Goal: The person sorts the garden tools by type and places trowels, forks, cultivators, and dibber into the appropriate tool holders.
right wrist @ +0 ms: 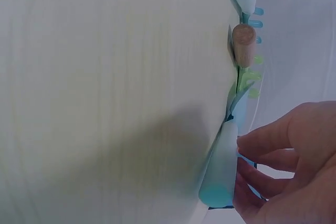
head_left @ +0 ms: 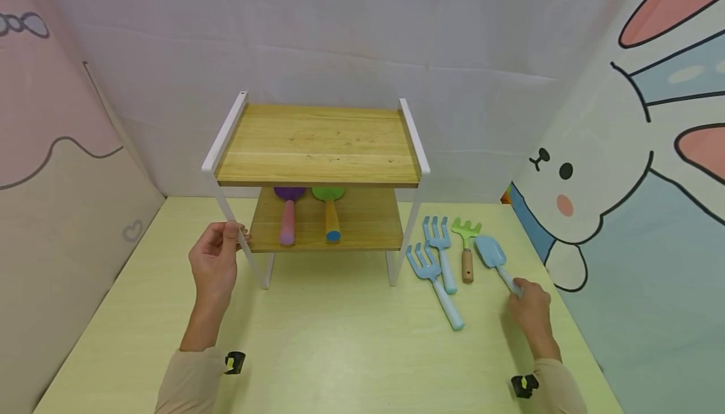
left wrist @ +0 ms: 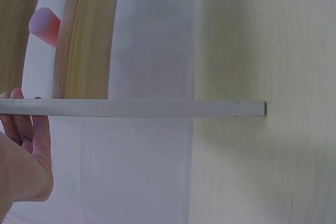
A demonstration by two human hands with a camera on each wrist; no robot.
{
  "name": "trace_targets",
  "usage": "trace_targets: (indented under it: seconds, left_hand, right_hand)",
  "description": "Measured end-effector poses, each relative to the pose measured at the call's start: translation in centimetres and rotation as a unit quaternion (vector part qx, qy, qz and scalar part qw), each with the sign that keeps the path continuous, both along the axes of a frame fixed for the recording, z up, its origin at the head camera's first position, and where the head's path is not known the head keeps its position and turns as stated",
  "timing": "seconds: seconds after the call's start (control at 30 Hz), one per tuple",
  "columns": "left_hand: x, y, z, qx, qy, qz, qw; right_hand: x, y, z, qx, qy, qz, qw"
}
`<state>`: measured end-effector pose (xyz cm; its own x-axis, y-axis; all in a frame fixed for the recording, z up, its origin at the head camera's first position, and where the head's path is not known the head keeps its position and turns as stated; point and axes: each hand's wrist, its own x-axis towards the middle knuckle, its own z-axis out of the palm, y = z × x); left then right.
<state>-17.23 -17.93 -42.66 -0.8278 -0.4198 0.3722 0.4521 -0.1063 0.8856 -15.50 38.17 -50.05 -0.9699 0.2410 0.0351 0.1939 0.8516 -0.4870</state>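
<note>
My left hand [head_left: 218,257] grips the white front-left leg [head_left: 255,263] of a two-tier wooden shelf [head_left: 317,143]; in the left wrist view its fingers [left wrist: 39,135] curl round the white bar [left wrist: 147,108]. At the right, my right hand [head_left: 531,307] has its fingers on the handle end of a light blue shovel [head_left: 491,251]. The right wrist view shows the fingertips of that hand [right wrist: 294,166] against the side of the pale handle [right wrist: 223,161], which lies on the table.
On the lower tier lie a purple scoop with a pink handle [head_left: 287,222] and a green one with an orange handle [head_left: 331,216]. Between shelf and shovel are two blue forks [head_left: 444,297] [head_left: 446,263] and a green rake with a wooden handle [head_left: 467,263]. Cloth walls [head_left: 340,36] stand behind.
</note>
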Motion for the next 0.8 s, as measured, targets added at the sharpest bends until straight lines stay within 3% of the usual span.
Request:
trace_targets:
  seconds: [0.2, 0.8]
  left_hand:
    - [-0.01, 0.02, -0.03, 0.006, 0.0, -0.003, 1.0]
    - [-0.05, 0.09, -0.12, 0.008, -0.004, -0.001, 1.0]
  right_hand:
    - [-0.01, 0.32, -0.45, -0.027, -0.003, 0.016, 0.9995]
    - [0.22, -0.23, -0.68, -0.086, -0.038, -0.013, 0.9954]
